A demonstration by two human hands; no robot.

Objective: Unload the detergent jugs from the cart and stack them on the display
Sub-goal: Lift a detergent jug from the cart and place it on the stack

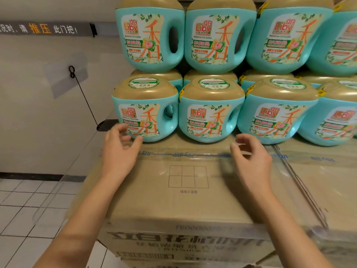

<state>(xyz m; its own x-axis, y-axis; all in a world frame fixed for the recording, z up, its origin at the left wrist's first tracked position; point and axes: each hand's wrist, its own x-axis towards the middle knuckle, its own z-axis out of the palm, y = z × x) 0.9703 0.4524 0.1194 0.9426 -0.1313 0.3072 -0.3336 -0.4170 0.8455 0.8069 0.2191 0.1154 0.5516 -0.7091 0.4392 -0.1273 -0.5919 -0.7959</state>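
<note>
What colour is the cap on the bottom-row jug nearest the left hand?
The cap is matte gold, on a turquoise jug; the head view shows it.

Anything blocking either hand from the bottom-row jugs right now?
Nothing visible does. The left hand is at the base of the leftmost bottom-row jug; blur hides whether it touches. The right hand hovers above the cardboard box, just short of the second jug, with only bare box top between.

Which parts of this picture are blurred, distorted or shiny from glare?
In the head view, the fingers of the left hand and right hand are motion-blurred; the wide lens bows the detergent jugs outward, softest at the right edge; clear film on the carton shows glare.
</note>
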